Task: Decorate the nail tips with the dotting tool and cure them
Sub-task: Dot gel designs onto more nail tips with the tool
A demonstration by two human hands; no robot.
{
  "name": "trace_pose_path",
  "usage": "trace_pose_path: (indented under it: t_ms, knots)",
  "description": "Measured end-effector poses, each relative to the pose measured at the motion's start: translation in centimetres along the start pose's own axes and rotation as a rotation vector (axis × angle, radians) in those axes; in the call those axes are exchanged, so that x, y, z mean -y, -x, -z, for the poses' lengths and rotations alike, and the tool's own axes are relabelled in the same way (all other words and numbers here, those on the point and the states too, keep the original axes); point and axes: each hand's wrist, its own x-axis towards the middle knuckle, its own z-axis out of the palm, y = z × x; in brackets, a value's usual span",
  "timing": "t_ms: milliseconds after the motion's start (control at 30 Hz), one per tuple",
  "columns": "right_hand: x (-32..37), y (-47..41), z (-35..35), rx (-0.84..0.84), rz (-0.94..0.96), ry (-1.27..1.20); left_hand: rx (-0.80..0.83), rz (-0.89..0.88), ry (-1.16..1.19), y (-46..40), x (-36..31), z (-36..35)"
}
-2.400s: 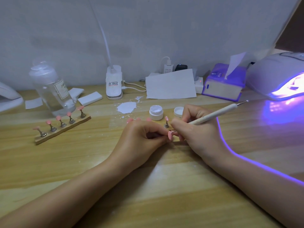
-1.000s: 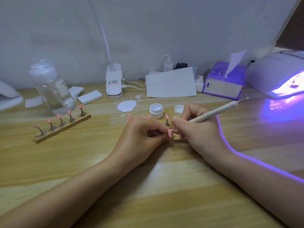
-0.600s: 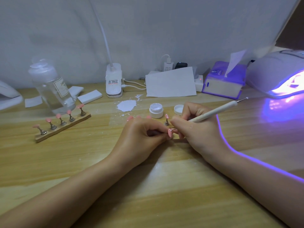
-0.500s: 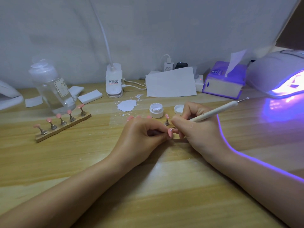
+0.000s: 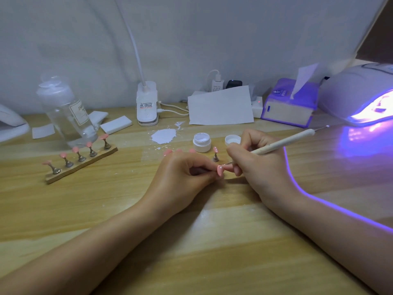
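Wooden desk [image 5: 212, 241]: the left hand [image 5: 182, 177] pinches a pink nail tip [image 5: 220, 170] just in front of the open white jar [image 5: 201, 142], while the right hand [image 5: 261, 167] grips the dotting tool [image 5: 282, 143], point on that tip. Left of the jar, a stand [image 5: 80, 165] carries five pink tips.

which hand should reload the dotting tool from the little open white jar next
Right. The right hand already grips the dotting tool, and the open white jar sits just beyond its fingers. The left hand is busy pinching the pink nail tip.
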Motion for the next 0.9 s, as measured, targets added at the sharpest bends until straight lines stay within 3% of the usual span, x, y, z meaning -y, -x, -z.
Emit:
trace_pose_path:
  t_ms: [900]
  knots:
    - [0.10,0.21,-0.28,0.104,0.023,0.047,0.000,0.040,0.088,0.09,-0.07,-0.01]
